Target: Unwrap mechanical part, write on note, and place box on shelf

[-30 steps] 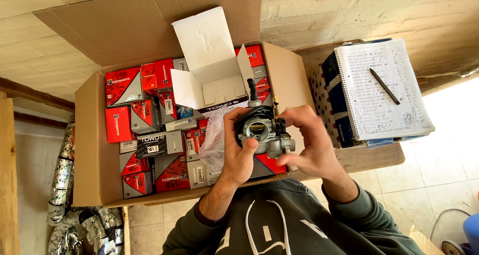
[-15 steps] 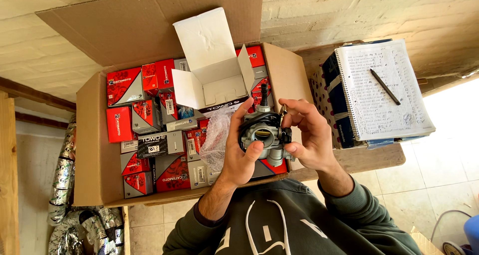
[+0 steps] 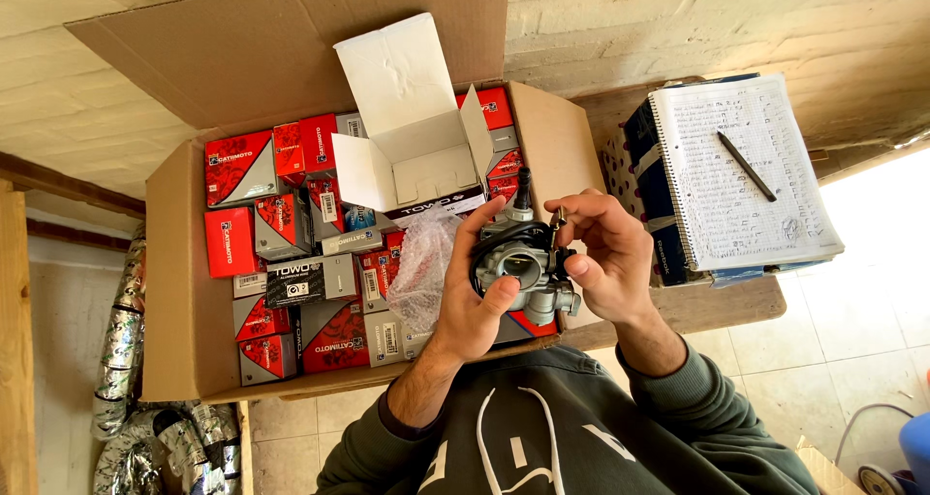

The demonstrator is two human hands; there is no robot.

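Both hands hold a small grey metal carburetor (image 3: 523, 262) with a black hose in front of my chest. My left hand (image 3: 475, 301) grips its left side, thumb across the body. My right hand (image 3: 605, 253) steadies the right side, with its fingertips pinching a small brass screw at the top. Behind the part a clear bubble-wrap bag (image 3: 426, 262) hangs by my left hand. An open white carton (image 3: 412, 137), flaps up, rests on top of the boxes in the big cardboard box (image 3: 174, 292).
The cardboard box holds several red and grey small cartons (image 3: 291, 253). To the right a spiral notebook (image 3: 746, 166) with a pen (image 3: 746, 166) lies on dark boxes on a wooden bench (image 3: 717, 301). Foil ducting (image 3: 126, 398) lies on the floor at the left.
The carburetor has been turned and tilted between my hands, and my right fingers have shifted up to its top screw. The box and notebook have not moved.
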